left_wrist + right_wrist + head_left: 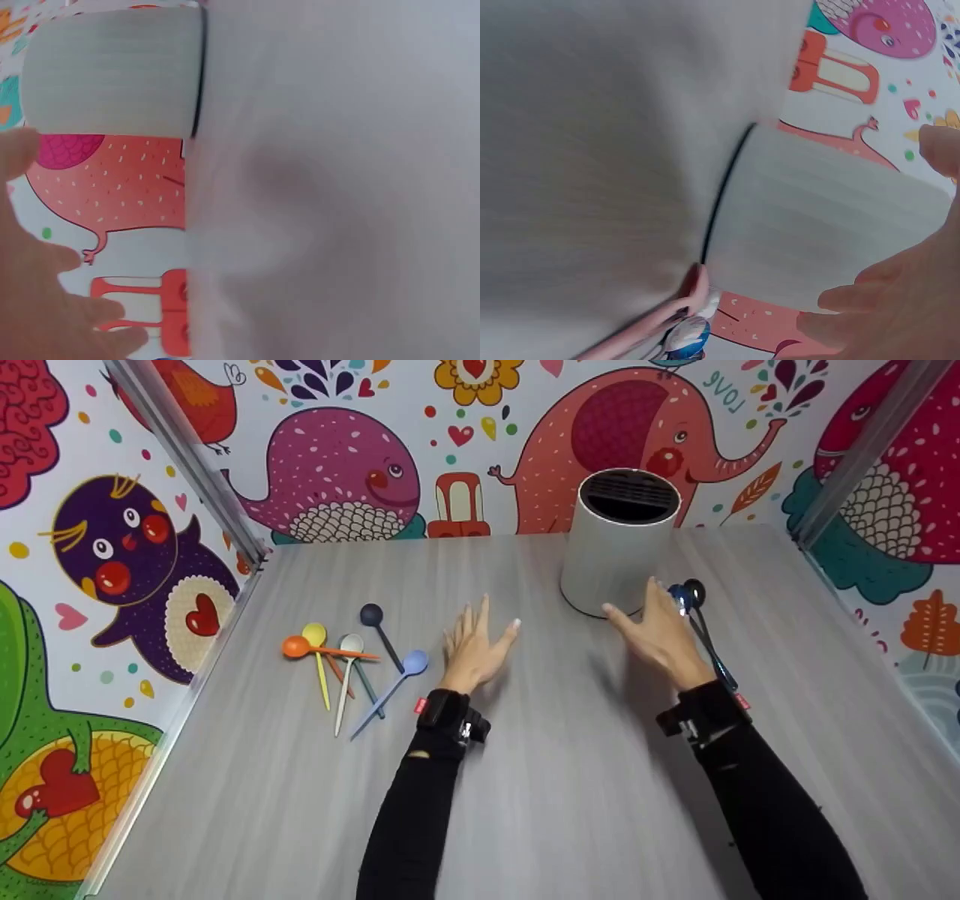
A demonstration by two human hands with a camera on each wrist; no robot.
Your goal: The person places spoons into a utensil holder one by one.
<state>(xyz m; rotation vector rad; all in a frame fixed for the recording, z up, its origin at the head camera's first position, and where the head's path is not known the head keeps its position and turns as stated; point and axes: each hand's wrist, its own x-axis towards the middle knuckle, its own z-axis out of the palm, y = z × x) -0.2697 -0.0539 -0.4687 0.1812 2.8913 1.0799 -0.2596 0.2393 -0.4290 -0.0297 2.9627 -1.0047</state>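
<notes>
Now, our view: we look down on a pale grey wood-grain counter (pixel 525 780) walled by bright cartoon-animal panels.
Left hand: our left hand (pixel 474 649) hovers flat, fingers spread and straight, holding nothing, between the loose spoons and the holder.
Right hand: our right hand (pixel 660 634) reaches beside the foot of the white cylindrical utensil holder with a black slotted top (pixel 619 544); its fingers look relaxed and apart. Whether a finger touches the holder, we cannot tell.
Nearby spoons: a dark blue plastic spoon and a black plastic spoon (pixel 694 607) lie together on the counter just right of that hand, bowls near the holder's base.
Spoon cluster: the fan of orange, yellow, cream, navy and light blue plastic spoons (pixel 352 664) lies well to the left, handles crossing.
Step, as we judge it: both hands are between grasps, the holder upright and visibly empty.
Next move, as we judge it: closing on one spoon handle, then tipping it upright over a slot.
</notes>
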